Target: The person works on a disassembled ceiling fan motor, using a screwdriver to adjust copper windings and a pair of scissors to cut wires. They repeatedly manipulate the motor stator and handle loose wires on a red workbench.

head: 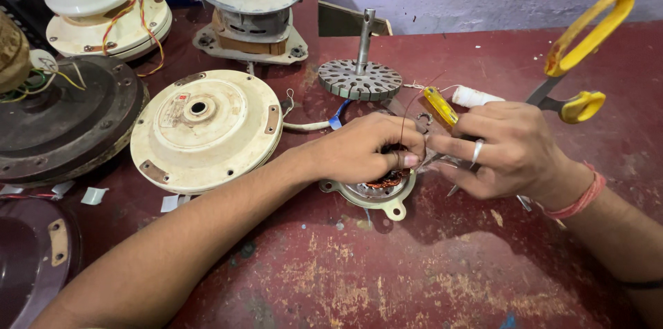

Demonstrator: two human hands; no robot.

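— Over on the left, what's lying about?
— Two dark fan housings, one cream fan cover [206,129], two more motors behind.
— And mid-bench?
— One rotor [360,78] on its shaft, upright. Just before it, one small stator [378,187] with copper winding, half hidden under the left hand [362,149], fingers pinched together on the winding.
— The right hand [511,149]?
— Clamped on yellow-handled scissors [577,60], beside one white thread spool [476,97].

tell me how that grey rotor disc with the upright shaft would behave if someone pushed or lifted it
The rotor disc looks like stacked metal, so it is probably heavy for its size and rigid. It lies flat on the red table, so a push would likely slide it, not roll it. Its tall shaft offers a handle, though lifted there it might tilt.
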